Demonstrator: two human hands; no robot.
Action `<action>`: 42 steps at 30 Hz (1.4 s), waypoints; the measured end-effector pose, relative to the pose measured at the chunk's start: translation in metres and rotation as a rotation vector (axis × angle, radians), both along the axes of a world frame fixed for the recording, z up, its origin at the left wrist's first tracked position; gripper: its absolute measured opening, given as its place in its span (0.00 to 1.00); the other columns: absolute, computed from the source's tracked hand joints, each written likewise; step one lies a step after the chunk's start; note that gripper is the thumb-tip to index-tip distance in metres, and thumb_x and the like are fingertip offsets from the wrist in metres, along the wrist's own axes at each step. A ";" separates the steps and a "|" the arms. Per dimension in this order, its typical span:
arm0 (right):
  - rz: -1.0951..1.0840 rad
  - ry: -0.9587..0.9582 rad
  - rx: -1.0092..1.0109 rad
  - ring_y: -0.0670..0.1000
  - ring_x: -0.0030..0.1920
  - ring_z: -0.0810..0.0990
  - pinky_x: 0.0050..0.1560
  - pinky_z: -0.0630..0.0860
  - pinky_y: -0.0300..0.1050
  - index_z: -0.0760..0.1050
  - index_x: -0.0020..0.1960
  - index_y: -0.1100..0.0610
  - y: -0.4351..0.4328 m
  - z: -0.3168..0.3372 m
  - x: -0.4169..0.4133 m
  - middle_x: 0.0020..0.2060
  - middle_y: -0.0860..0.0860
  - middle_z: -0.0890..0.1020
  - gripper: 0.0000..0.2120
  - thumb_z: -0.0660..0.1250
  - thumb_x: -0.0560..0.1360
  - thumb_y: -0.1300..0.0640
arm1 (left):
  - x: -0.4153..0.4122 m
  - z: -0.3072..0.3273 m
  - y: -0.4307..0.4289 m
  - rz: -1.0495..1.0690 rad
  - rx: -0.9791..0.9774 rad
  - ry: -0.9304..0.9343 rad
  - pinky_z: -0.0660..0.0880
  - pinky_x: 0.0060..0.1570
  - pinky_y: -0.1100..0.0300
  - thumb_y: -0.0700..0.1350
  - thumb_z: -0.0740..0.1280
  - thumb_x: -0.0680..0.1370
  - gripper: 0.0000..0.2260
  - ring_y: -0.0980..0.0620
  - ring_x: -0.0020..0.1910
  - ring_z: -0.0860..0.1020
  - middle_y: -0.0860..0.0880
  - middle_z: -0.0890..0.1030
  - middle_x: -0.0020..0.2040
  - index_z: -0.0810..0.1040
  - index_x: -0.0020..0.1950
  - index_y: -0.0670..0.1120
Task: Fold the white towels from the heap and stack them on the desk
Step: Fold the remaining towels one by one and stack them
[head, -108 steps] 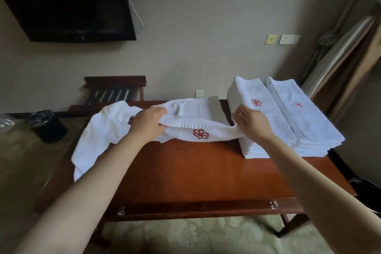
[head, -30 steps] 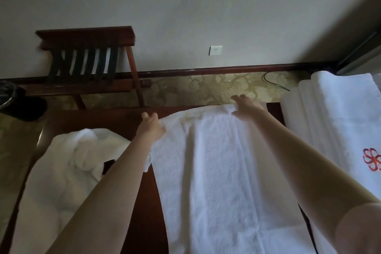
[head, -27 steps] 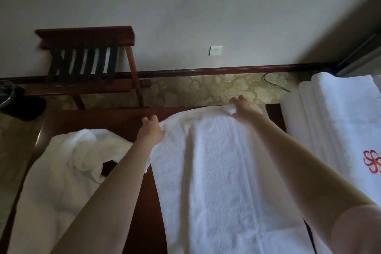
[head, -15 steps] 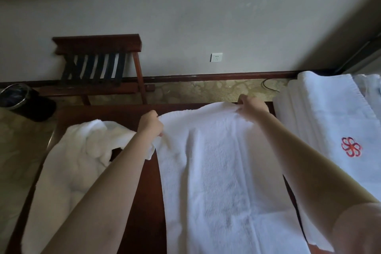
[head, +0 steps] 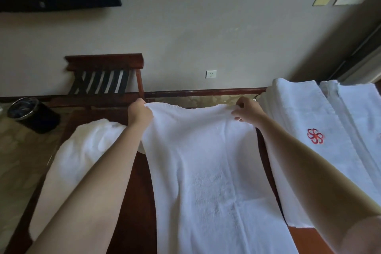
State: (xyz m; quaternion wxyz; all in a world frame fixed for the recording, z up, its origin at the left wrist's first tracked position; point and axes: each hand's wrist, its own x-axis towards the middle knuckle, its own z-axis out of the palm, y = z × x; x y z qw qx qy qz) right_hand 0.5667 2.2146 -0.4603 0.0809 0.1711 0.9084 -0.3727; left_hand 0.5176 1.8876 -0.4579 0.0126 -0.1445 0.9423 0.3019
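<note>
At towel [head: 206, 171] corners, hands [head: 140, 112] [head: 246, 112] pinch.

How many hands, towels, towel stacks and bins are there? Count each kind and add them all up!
Hands: 2 (left hand, right hand)
Spread towel: 1
Heap: 1
Folded stacks: 2 (left stack, right stack)
Bin: 1
Total: 7
</note>
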 end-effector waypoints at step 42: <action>0.276 -0.310 0.604 0.57 0.55 0.79 0.45 0.72 0.44 0.75 0.57 0.56 -0.006 -0.104 0.125 0.56 0.55 0.77 0.12 0.56 0.79 0.63 | 0.085 -0.100 0.006 -0.687 -0.975 -0.391 0.72 0.42 0.60 0.36 0.63 0.76 0.13 0.49 0.54 0.78 0.49 0.75 0.57 0.77 0.58 0.48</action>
